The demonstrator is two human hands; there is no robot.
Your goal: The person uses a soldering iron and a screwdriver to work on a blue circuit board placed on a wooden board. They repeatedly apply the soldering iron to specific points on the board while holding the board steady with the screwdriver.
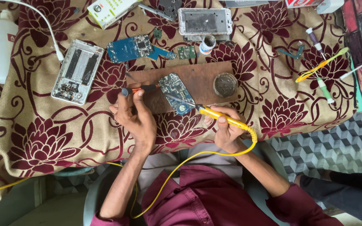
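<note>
1. Head view, the grips: my left hand (134,117) is closed around an orange-and-black screwdriver (141,89), its tip resting at the left edge of the blue circuit board (176,93). My right hand (227,127) is wrapped round the yellow soldering iron (225,118), whose metal tip reaches across the lower part of that board. The board lies on a brown wooden slab (197,77) in the middle of the flowered cloth (42,138).

2. Head view, the board: I judge the main risk is the board sliding. Only the screwdriver pins it; if that tip slips off the edge, the iron could drag across neighbouring parts and bridge or lift them.

3. Head view, heat: the iron's tip sits near the slab's front edge, with the cloth just beyond. A slip toward me could scorch the fabric or touch my left fingers, which are close.

4. Head view, the cord: the yellow cable (197,157) loops from the iron across my lap. A snag on my sleeve or the chair could jerk the iron mid-joint.

5. Head view, clutter: a round flux tin (225,84) stands on the slab just right of the board, and another blue board (135,48) and an opened phone shell (77,71) lie behind. A wide swing of my right hand could knock the tin.
</note>
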